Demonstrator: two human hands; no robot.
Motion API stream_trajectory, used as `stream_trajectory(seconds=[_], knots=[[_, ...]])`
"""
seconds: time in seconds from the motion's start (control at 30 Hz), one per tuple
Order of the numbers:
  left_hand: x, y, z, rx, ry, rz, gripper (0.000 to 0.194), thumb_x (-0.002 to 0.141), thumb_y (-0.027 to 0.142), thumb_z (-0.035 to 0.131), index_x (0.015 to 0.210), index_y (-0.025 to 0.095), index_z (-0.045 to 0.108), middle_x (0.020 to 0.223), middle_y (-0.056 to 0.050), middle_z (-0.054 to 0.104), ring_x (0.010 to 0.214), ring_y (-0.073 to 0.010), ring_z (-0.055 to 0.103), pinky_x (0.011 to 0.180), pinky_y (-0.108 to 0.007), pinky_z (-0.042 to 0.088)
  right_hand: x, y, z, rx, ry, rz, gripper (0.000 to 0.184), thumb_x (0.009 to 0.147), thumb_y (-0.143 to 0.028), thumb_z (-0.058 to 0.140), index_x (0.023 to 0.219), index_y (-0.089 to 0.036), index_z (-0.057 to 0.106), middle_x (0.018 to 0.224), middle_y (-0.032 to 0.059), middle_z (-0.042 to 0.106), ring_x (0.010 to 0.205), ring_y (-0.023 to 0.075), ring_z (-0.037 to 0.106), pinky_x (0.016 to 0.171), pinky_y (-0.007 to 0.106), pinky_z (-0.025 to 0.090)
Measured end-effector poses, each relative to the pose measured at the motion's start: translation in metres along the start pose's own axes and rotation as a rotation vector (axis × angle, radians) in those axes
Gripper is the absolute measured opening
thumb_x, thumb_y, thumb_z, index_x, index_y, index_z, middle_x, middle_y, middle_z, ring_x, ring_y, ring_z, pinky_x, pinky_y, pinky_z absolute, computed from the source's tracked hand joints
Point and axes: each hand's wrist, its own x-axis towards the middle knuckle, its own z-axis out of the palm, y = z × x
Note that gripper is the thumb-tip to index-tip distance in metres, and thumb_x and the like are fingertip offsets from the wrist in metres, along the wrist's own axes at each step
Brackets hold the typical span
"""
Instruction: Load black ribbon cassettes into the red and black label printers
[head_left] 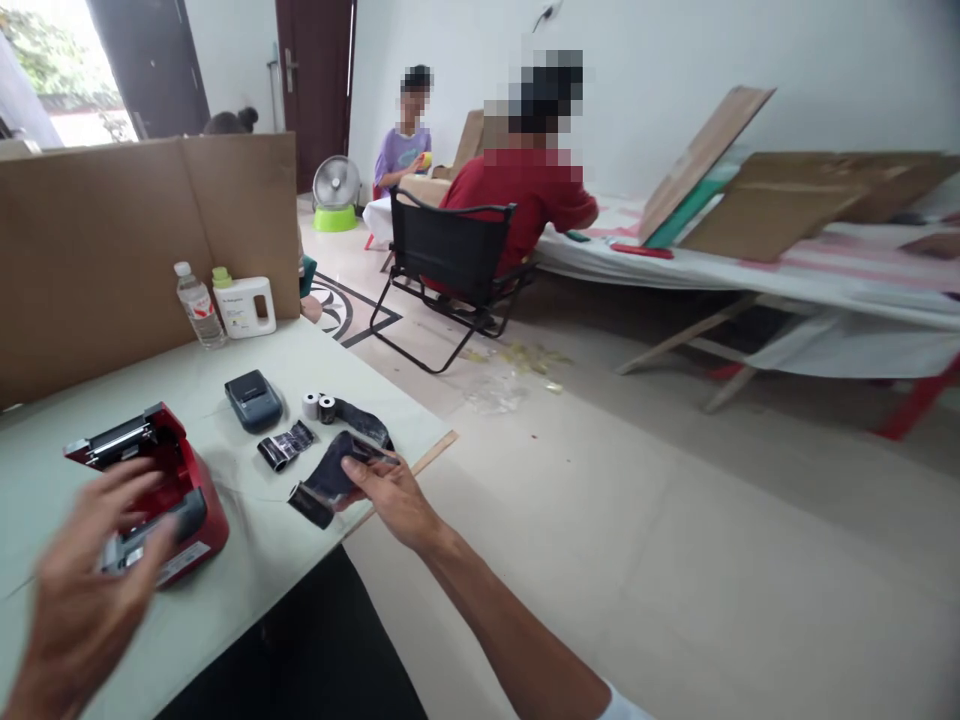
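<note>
A red label printer (206, 500) stands on the table with its lid raised and its inside showing. My left hand (97, 570), smeared by motion, is in front of the printer with fingers apart and nothing seen in it. My right hand (394, 495) pinches the loose end of a black ribbon (334, 465) at the table's edge. The ribbon's rolled end (311, 503) lies to the left of that hand. Beyond it are a second, dark printed roll (287, 445), two small rolls (319, 406) with white and black ends, and a dark strip (364, 420).
A small dark blue device (253, 400) sits behind the rolls. A water bottle (200, 308) and a white jug (246, 306) stand by a cardboard screen (142, 230). Across the floor a person in red (487, 200) sits in a black folding chair (450, 240) at a long table (750, 290).
</note>
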Motion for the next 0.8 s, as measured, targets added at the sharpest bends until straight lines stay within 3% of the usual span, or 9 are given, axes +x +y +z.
stream_trajectory(seconds=[0.03, 0.1, 0.2, 0.33, 0.43, 0.53, 0.67, 0.8], knots=[[-0.001, 0.015, 0.018, -0.007, -0.107, 0.063, 0.052, 0.08, 0.043, 0.075, 0.131, 0.046, 0.065, 0.144, 0.0, 0.061, 0.124, -0.0385, 0.063, 0.088, -0.056, 0.065, -0.001, -0.001, 0.005, 0.018, -0.024, 0.0, 0.045, 0.084, -0.058, 0.078, 0.104, -0.018, 0.079, 0.077, 0.0017, 0.071, 0.067, 0.0179, 0.07, 0.059, 0.034, 0.067], [0.002, 0.036, 0.055, -0.1, -0.383, 0.047, 0.059, 0.082, 0.043, 0.076, 0.139, 0.038, 0.061, 0.136, -0.007, 0.068, 0.109, -0.033, 0.071, 0.08, -0.045, 0.065, -0.001, -0.005, 0.012, 0.041, -0.072, -0.007, 0.044, 0.085, -0.058, 0.077, 0.104, -0.019, 0.079, 0.078, 0.0013, 0.072, 0.066, 0.0167, 0.07, 0.059, 0.032, 0.066], [0.014, 0.051, 0.095, -0.272, -0.566, -0.029, 0.041, 0.089, 0.042, 0.07, 0.126, 0.024, 0.069, 0.106, -0.007, 0.076, 0.089, -0.0244, 0.071, 0.075, -0.035, 0.059, 0.002, -0.013, 0.013, 0.048, -0.116, -0.042, 0.041, 0.086, -0.057, 0.077, 0.101, -0.019, 0.079, 0.081, 0.0011, 0.072, 0.069, 0.0156, 0.07, 0.061, 0.03, 0.066], [0.053, 0.069, 0.104, -0.156, -0.537, 0.092, 0.017, 0.085, 0.034, 0.07, 0.096, 0.022, 0.074, 0.083, -0.002, 0.072, 0.077, -0.0204, 0.065, 0.07, -0.031, 0.051, 0.019, -0.03, -0.01, -0.005, -0.086, -0.132, 0.039, 0.081, -0.055, 0.081, 0.093, -0.018, 0.079, 0.084, 0.0012, 0.072, 0.073, 0.0154, 0.068, 0.064, 0.029, 0.065], [0.103, 0.088, 0.106, 0.146, -0.432, 0.269, 0.008, 0.082, 0.028, 0.069, 0.088, 0.024, 0.073, 0.081, -0.001, 0.071, 0.076, -0.0202, 0.063, 0.072, -0.031, 0.047, 0.048, -0.042, -0.033, -0.044, -0.008, -0.226, 0.037, 0.079, -0.052, 0.082, 0.089, -0.017, 0.078, 0.083, 0.0016, 0.072, 0.074, 0.0165, 0.068, 0.068, 0.031, 0.064], [0.158, 0.098, 0.125, 0.43, -0.409, 0.375, 0.01, 0.083, 0.025, 0.068, 0.091, 0.022, 0.073, 0.089, -0.004, 0.071, 0.085, -0.0231, 0.064, 0.078, -0.034, 0.047, 0.089, -0.042, -0.052, -0.088, 0.057, -0.3, 0.035, 0.076, -0.05, 0.081, 0.085, -0.017, 0.076, 0.077, 0.001, 0.071, 0.072, 0.0171, 0.068, 0.069, 0.031, 0.061], [0.21, 0.087, 0.164, 0.569, -0.452, 0.379, 0.021, 0.082, 0.023, 0.068, 0.102, 0.021, 0.075, 0.102, -0.007, 0.074, 0.1, -0.0259, 0.065, 0.086, -0.034, 0.047, 0.14, -0.024, -0.072, -0.203, 0.17, -0.318, 0.031, 0.071, -0.047, 0.075, 0.072, -0.017, 0.069, 0.066, 0.0006, 0.066, 0.065, 0.0157, 0.062, 0.064, 0.029, 0.052], [0.231, 0.069, 0.187, 0.596, -0.566, 0.385, 0.02, 0.078, 0.016, 0.066, 0.094, 0.02, 0.078, 0.097, -0.007, 0.076, 0.093, -0.0235, 0.066, 0.083, -0.031, 0.048, 0.161, -0.001, -0.09, -0.254, 0.188, -0.271, 0.027, 0.07, -0.044, 0.069, 0.066, -0.018, 0.064, 0.061, 0.0008, 0.064, 0.06, 0.015, 0.057, 0.06, 0.028, 0.047]])
